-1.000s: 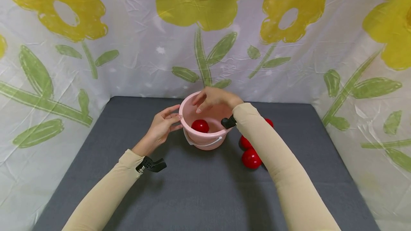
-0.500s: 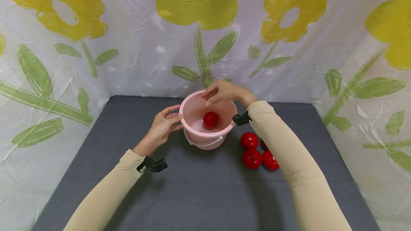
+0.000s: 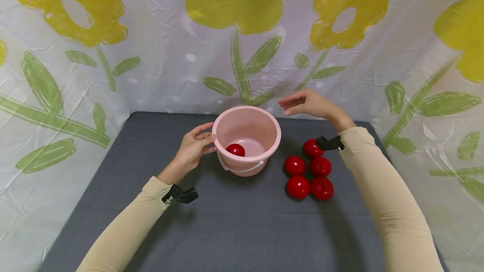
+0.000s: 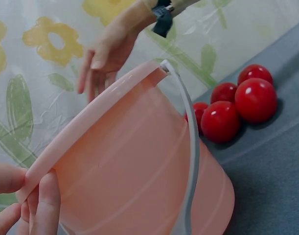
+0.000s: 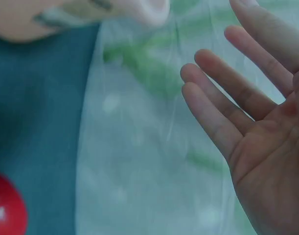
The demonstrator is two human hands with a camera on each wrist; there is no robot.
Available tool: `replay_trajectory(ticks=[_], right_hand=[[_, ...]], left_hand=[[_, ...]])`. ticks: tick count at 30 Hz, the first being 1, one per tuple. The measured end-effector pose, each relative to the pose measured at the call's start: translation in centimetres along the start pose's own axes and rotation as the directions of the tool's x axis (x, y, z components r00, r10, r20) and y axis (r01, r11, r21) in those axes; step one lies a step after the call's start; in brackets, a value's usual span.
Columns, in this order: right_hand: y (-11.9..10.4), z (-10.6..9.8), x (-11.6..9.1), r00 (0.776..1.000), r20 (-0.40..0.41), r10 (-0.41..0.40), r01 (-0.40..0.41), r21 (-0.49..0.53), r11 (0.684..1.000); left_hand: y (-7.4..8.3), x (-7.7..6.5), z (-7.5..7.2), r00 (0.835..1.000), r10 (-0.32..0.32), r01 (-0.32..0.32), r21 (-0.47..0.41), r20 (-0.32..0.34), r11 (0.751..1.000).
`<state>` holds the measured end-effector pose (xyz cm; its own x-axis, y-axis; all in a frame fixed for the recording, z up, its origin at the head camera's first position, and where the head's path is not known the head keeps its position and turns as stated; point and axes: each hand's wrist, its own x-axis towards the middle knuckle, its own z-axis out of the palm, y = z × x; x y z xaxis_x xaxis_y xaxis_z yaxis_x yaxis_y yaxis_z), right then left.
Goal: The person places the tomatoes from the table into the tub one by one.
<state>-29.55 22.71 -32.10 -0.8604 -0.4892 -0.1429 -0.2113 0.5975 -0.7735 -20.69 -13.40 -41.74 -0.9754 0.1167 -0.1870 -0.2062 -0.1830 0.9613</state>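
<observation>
A pink bucket stands upright on the table, its white handle hanging down at the front. One shiny red ball lies inside, at the near left of the bottom. My left hand pinches the left rim; in the left wrist view, its fingers and thumb are on both sides of the rim. My right hand is in the air beyond the bucket's right side, fingers extended. Nothing is in its palm in the right wrist view.
Several red balls sit close together on the dark grey tablecloth, right of the bucket. My right wrist camera overlaps the farthest ball. A flowered curtain closes off the back and sides.
My right hand has moved out from over the bucket to the right. The ball inside rolled right and then back to the near left. My left hand keeps its hold on the rim.
</observation>
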Motion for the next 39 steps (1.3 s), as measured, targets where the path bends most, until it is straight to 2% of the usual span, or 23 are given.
replay_trajectory(ticks=[5, 10, 19, 24, 29, 39], right_hand=[[3.2, -1.1, -2.0, 0.997, -0.056, 0.055, -0.056, -0.018, 0.998], [7.1, -1.0, -3.5, 0.993, -0.082, 0.085, -0.089, -0.040, 0.995], [12.4, 0.2, -5.9, 0.985, -0.044, 0.169, -0.168, 0.019, 0.986], [14.1, 1.0, -6.4, 0.980, -0.033, 0.196, -0.195, 0.030, 0.980], [15.4, 1.7, -6.6, 0.982, -0.031, 0.186, -0.186, 0.018, 0.982], [16.9, 2.5, -6.8, 0.985, -0.026, 0.171, -0.170, 0.045, 0.984]], left_hand=[[0.0, 0.0, -0.1, 1.000, 0.003, -0.003, 0.001, -0.004, 1.000], [-0.1, -0.2, -0.2, 1.000, 0.008, -0.008, 0.006, -0.006, 1.000], [-0.2, -0.3, -0.2, 1.000, 0.008, -0.008, -0.005, 0.000, 1.000], [-0.3, -0.3, -0.2, 1.000, 0.003, -0.003, 0.005, -0.001, 1.000], [-0.3, -0.2, -0.2, 1.000, 0.006, -0.006, 0.006, 0.001, 1.000], [-0.2, 0.0, 0.0, 1.000, 0.004, -0.004, 0.008, 0.000, 1.000]])
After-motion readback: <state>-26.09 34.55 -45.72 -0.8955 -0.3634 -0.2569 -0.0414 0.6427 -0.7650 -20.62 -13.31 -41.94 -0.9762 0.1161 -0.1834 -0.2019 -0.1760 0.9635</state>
